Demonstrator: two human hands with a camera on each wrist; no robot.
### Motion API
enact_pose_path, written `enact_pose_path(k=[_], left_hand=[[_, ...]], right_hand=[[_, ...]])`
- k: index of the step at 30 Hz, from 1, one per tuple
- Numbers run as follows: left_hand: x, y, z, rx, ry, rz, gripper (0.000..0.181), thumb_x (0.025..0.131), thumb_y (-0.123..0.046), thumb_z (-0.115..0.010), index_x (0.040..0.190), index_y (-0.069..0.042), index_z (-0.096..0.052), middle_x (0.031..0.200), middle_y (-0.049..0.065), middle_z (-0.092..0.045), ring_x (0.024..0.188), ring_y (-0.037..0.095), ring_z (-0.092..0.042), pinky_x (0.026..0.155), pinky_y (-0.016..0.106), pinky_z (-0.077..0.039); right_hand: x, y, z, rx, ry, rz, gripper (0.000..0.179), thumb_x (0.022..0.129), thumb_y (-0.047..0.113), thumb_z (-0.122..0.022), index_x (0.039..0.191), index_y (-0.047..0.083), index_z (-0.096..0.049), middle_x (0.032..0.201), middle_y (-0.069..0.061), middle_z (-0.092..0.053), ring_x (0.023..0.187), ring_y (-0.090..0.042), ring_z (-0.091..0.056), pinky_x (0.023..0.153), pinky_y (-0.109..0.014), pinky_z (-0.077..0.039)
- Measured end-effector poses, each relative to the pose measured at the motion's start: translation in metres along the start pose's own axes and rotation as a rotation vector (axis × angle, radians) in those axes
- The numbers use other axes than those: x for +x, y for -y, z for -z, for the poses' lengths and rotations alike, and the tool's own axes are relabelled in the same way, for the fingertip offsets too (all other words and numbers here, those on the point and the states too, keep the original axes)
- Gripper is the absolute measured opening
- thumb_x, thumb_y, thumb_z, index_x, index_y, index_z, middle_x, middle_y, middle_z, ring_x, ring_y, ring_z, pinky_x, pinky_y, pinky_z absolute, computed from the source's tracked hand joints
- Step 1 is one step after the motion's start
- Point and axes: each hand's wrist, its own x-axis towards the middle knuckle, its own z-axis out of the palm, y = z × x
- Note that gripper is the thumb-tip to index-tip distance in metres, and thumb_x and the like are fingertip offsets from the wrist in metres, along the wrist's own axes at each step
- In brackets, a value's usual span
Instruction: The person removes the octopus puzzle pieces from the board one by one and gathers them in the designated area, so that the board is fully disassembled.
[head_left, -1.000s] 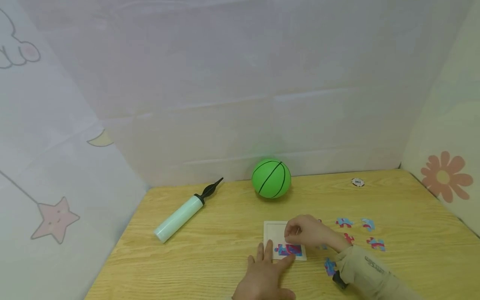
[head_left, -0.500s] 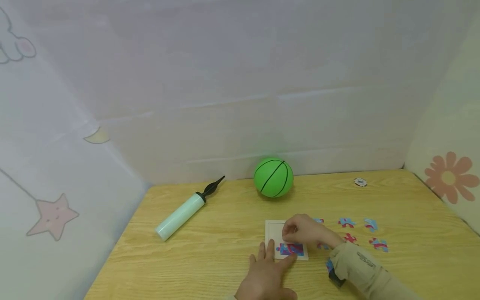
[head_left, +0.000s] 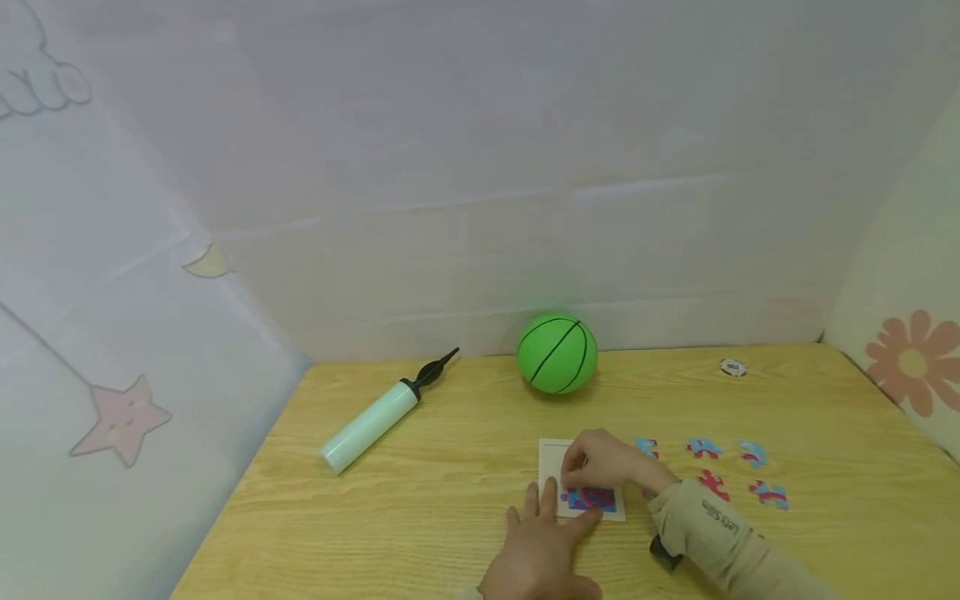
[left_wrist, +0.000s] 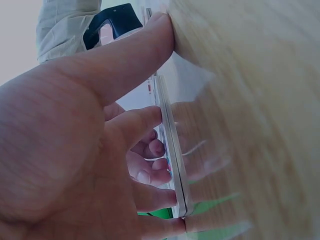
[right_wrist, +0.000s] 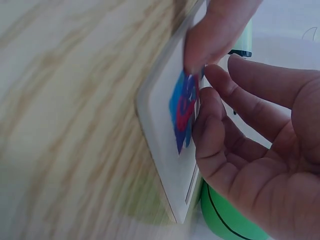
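Observation:
A shallow white puzzle tray [head_left: 552,457] lies on the table, with joined blue, pink and purple jigsaw pieces [head_left: 592,500] along its near edge. My left hand [head_left: 534,557] is spread at the tray's near left corner, its thumb pressing on the pieces. Over the tray's right part comes my right hand [head_left: 603,460], fingers curled and fingertips down at the pieces' far edge. In the right wrist view those curled fingers touch the jigsaw picture [right_wrist: 184,110] beside the left thumb [right_wrist: 200,47]. Whether they pinch a piece is hidden.
Several loose jigsaw pieces [head_left: 712,483] lie right of the tray, some partly behind the right arm. A green ball [head_left: 557,354] stands against the back wall. A pale hand pump [head_left: 371,427] lies left, and a poker chip [head_left: 732,367] sits far right.
My right hand has shifted slightly left across the tray, staying low over the pieces. The left hand keeps its place on the tray. The head view has swung a little left.

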Motion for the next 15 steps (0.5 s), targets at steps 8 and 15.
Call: enact_pose_path(k=[8,15], left_hand=[[0.0006,-0.0011,0.0002,-0.01,0.001,0.006,0.082,0.068,-0.056,-0.079,0.14,-0.049,-0.042,0.156,0.018,-0.02,0.14,0.046,-0.019,0.1,0.068,-0.029],[0.0009,-0.0007,0.0007,-0.024,-0.004,0.004,0.082,0.068,-0.056,-0.079,0.14,-0.048,-0.042,0.156,0.018,-0.021,0.14,0.045,-0.018,0.1,0.068,-0.028]], right_hand=[[-0.0009,0.0007,-0.0012,-0.011,-0.005,-0.032,0.01,0.084,0.011,-0.071,0.074,0.011,-0.07,0.066,0.009,-0.061,0.057,-0.002,-0.051,0.055,-0.022,-0.045],[-0.002,0.0036,-0.0021,-0.023,-0.006,-0.058,0.015,0.084,0.012,-0.072,0.07,0.011,-0.067,0.062,0.01,-0.057,0.054,-0.004,-0.048,0.052,-0.022,-0.042]])
